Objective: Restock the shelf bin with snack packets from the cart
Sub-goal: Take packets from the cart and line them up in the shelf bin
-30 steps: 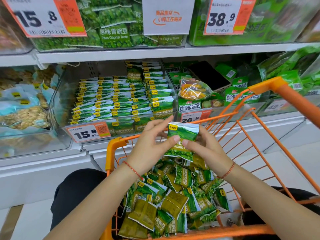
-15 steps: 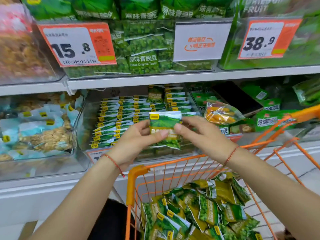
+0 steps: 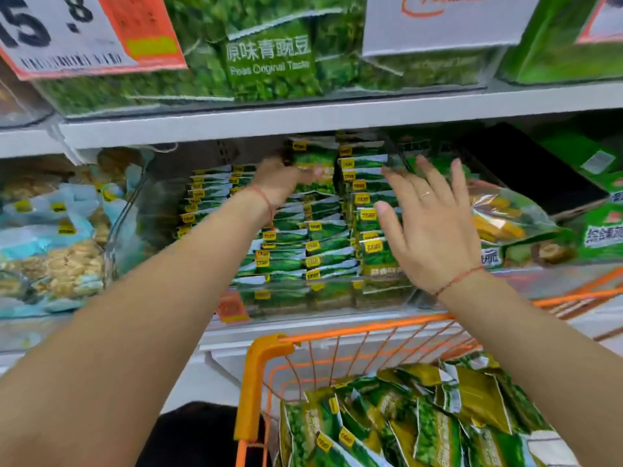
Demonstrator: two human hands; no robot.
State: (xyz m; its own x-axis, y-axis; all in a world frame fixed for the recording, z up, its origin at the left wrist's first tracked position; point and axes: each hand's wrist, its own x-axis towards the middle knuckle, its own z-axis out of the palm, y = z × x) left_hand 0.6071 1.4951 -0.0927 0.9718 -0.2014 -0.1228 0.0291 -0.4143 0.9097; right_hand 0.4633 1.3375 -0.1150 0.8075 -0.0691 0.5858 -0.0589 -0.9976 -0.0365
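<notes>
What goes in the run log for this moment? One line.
left hand: holds packet at bin back | right hand: open, over packet rows | cart: packets remain

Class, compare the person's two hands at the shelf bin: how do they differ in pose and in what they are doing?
The left hand reaches deep into the bin and holds a green packet; the right hand hovers nearer the front, holding nothing. Left fingers curl; right fingers spread straight. Both wrists wear red strings.

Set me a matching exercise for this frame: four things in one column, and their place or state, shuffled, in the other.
1. left hand
2. right hand
3. cart
4. price tag

A. orange frame, holds loose packets
B. top shelf, reads 15.8
C. open, fingers spread before the bin
D. at the back of the bin on a packet

Pairs: 1-D, 2-C, 3-A, 4-B
</notes>
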